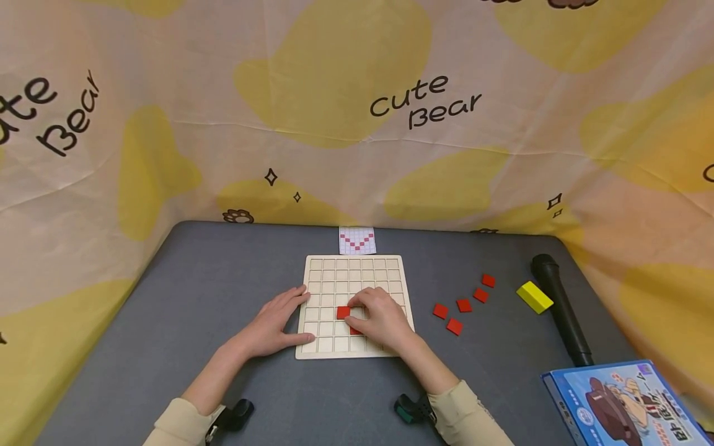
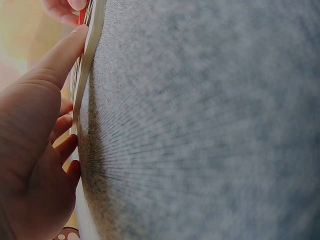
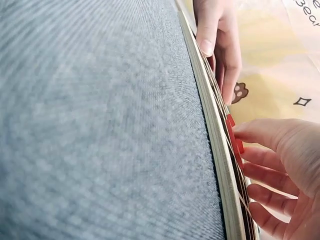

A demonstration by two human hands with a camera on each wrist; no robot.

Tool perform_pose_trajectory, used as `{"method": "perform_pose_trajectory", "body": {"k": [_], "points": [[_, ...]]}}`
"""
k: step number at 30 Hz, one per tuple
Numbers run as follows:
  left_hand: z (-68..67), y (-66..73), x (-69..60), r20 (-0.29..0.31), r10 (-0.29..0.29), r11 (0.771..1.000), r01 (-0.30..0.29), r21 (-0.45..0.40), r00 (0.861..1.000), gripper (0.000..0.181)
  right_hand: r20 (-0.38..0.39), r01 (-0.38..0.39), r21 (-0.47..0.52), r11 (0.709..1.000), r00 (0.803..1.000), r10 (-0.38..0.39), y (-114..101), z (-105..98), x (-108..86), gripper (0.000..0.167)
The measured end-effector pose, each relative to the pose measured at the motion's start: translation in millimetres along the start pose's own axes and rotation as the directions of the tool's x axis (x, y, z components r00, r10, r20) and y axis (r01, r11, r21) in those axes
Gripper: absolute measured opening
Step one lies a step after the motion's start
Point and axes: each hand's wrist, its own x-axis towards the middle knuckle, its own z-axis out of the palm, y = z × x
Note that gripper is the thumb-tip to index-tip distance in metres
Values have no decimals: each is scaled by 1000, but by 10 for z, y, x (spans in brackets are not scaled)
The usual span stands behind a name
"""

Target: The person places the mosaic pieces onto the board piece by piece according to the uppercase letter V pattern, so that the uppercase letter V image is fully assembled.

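Observation:
A pale gridded board [image 1: 326, 348] lies on the table. My left hand [image 1: 269, 327] rests at its left edge, fingers spread, fingertips and thumb on the rim. Over the lower middle of the grid my right hand [image 1: 383, 319] has thumb and index finger curled towards each other at a red tile [image 1: 343, 313]. A second red tile [image 1: 355, 331] lies just below, partly hidden by the thumb. From the right wrist view, a red piece [image 3: 241, 147] shows between the thumb and index finger of the right hand [image 3: 285, 175]. Above the board lies a pattern card [image 1: 357, 240].
Several loose red tiles [image 1: 464, 305] lie right of the board. Farther right are a yellow block [image 1: 535, 297], a black microphone [image 1: 563, 316] and a blue book or box [image 1: 625, 402]. A printed cloth [image 1: 334, 161] hangs behind the grey table [image 1: 234, 266].

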Motion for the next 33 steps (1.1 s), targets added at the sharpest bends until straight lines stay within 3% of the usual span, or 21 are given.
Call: {"method": "perform_pose_trajectory", "body": {"k": [15,22,33], "points": [[18,-40,7,-3,9,1000,-9,-16,1000,89,-22,52,-7,999,998,-52,15,20,-25,21],[18,-37,6,-12,14,1000,-15,-16,1000,88,-59,72,88,994,996,-67,90,-49,-87,18],[11,-27,-4,-14,15,1000,-15,-24,1000,88,-176,-45,129,991,982,68,431,-362,-294,11]]}}
